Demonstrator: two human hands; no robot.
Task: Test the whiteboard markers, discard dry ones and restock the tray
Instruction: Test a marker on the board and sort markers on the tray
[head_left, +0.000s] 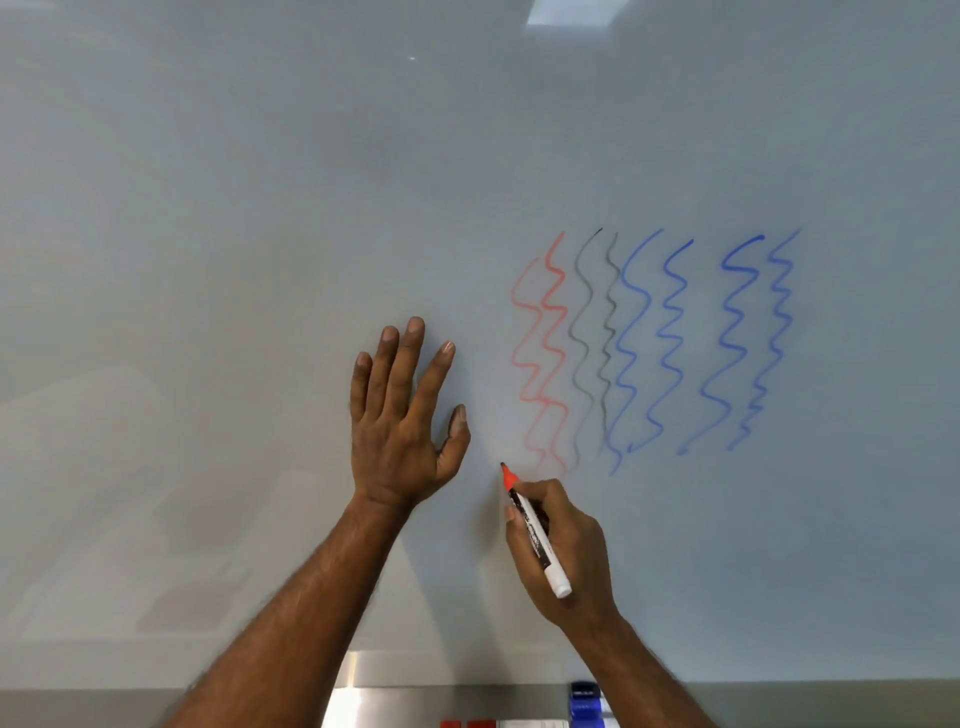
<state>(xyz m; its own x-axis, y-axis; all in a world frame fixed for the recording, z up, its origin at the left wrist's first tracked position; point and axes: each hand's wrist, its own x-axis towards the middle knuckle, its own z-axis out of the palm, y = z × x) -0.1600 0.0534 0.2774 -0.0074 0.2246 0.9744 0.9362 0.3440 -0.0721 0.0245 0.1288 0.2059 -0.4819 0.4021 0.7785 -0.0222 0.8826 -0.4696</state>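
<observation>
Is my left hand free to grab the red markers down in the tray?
Probably yes: the left hand lies open on the whiteboard holding nothing, and the red markers sit in the tray near its forearm with nothing over them.

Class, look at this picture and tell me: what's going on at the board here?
A person is testing markers on a whiteboard. Their right hand grips an uncapped red marker, its tip at the board just below and left of the red squiggles. The left hand rests flat on the board, fingers spread. Right of the red ones are grey squiggles and blue squiggles. Spare markers lie in the tray below.
</observation>
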